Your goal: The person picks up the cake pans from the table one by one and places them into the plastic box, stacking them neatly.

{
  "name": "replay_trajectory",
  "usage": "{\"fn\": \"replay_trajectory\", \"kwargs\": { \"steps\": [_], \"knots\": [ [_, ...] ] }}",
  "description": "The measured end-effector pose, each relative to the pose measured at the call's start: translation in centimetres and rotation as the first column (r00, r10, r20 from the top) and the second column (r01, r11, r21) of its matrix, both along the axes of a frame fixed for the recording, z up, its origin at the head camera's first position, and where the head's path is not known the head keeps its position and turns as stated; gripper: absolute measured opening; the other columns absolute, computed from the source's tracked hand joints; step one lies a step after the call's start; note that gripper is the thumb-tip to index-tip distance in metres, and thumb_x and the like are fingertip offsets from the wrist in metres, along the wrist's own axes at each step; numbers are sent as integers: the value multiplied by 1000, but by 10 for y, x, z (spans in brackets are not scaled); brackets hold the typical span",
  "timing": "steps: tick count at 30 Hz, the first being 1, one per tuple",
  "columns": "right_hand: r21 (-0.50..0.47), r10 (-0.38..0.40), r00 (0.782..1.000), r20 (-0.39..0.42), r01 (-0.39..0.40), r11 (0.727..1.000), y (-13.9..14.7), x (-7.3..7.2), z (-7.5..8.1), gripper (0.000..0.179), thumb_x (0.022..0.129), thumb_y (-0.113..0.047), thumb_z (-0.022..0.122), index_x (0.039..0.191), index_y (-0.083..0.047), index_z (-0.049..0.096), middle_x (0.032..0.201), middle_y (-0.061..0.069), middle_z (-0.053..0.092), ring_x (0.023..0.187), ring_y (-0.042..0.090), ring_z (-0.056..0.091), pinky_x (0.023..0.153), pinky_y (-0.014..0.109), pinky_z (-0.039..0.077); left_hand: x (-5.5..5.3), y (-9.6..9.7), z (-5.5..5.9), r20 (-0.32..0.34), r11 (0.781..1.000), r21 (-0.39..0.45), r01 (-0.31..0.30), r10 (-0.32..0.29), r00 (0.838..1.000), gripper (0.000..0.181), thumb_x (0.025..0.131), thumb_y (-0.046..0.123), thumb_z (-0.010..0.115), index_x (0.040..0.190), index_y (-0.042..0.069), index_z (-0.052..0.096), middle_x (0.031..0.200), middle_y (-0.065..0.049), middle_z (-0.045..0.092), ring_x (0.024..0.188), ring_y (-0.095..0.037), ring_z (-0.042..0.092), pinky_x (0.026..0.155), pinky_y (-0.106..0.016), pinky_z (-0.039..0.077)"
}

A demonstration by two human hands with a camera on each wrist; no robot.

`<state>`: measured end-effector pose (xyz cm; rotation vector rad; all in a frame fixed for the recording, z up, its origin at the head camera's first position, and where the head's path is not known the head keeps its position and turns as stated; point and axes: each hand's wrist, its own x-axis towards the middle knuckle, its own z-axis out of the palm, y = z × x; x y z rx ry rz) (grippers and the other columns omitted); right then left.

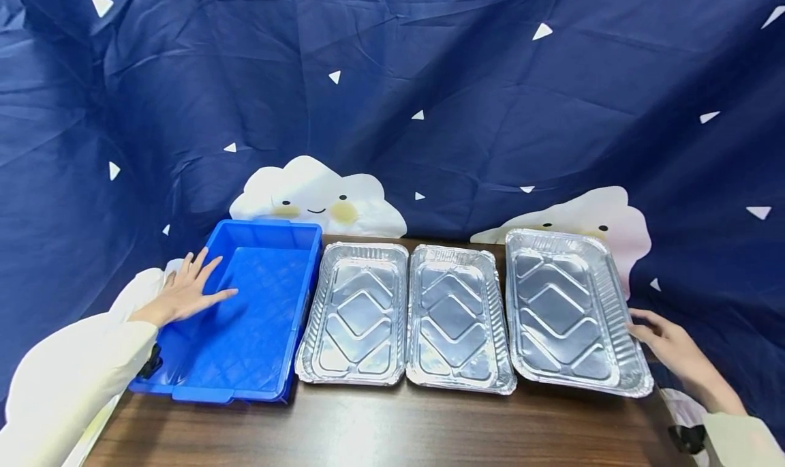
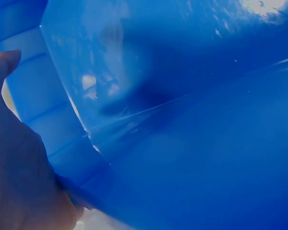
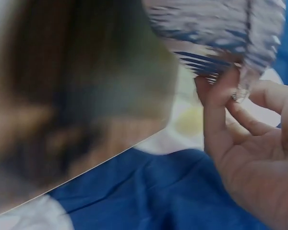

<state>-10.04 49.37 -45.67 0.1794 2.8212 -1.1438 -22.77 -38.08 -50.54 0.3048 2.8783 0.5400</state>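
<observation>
My left hand [image 1: 184,293] lies with spread, straight fingers at the left side of a blue plastic bin [image 1: 264,317]. In the left wrist view the hand [image 2: 19,167] is beside the wall of the bin [image 2: 43,91]; part of the fingers is out of sight. My right hand [image 1: 677,351] pinches the right rim of a large foil tray [image 1: 561,307], the rightmost of three. From the right wrist, the fingers and thumb of that hand [image 3: 252,143] close on the crimped edge of the foil tray [image 3: 221,28], which looks raised off the tabletop on that side.
Two similar foil trays, one left [image 1: 356,310] and one in the middle [image 1: 456,317], stand side by side between the bin and the held tray. All are on a dark wooden table [image 1: 368,426]. A blue cloth [image 1: 380,99] with clouds hangs behind.
</observation>
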Motion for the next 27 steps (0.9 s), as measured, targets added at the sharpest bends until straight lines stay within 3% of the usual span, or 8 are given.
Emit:
{"fn": "replay_trajectory", "kwargs": {
  "steps": [4,8,11,14,18,22,27],
  "knots": [
    [-64,20,1000,-8,-21,998,-12,-5,17,47,110,-11,51,141,22,41,103,14,75,78,-1,66,66,33,62,1,0,-1,-18,1000,-13,8,-8,1000,108,97,70,58,167,-1,15,173,-30,-9,154,-59,-14,115,-81,-4],
    [-199,43,999,-27,-48,979,-25,-7,28,26,107,-6,56,124,-20,69,92,-10,73,77,1,68,63,29,61,4,1,-1,-49,1000,8,14,-14,999,105,97,67,59,166,0,19,173,-30,-7,155,-58,-13,115,-82,-2],
    [-327,59,998,-22,-63,943,-37,-9,34,45,105,-2,57,106,-47,65,89,-15,71,78,3,70,63,29,62,6,3,0,-71,1000,16,19,-18,997,103,98,66,59,166,0,20,173,-30,-6,155,-58,-12,115,-82,-2],
    [-429,89,996,-6,-83,900,-51,-15,38,48,105,1,55,107,-46,66,92,-11,73,80,6,72,64,30,63,8,4,1,-88,1000,21,17,-15,996,102,97,65,60,166,0,21,173,-31,-3,155,-58,-11,115,-82,-1],
    [-481,131,991,17,-107,870,-72,-25,44,44,105,0,54,112,-42,65,97,-10,74,85,7,73,68,30,63,9,7,4,-102,1000,26,11,-8,995,101,96,63,63,165,1,24,173,-31,0,155,-58,-9,115,-82,-1],
    [-500,163,986,40,-122,857,-94,-35,50,36,106,-2,55,117,-36,62,100,-11,75,91,3,72,71,31,63,9,8,5,-90,1000,1,5,-5,996,100,97,64,61,166,1,24,173,-31,-1,155,-58,-8,116,-81,-1],
    [-527,150,987,65,-94,845,-128,-46,53,28,104,-4,60,124,-24,63,98,-10,76,91,3,72,71,32,63,10,8,5,-97,1000,0,8,-7,995,100,97,64,60,165,1,24,173,-31,-1,155,-58,-8,116,-81,-1]
  ]
}}
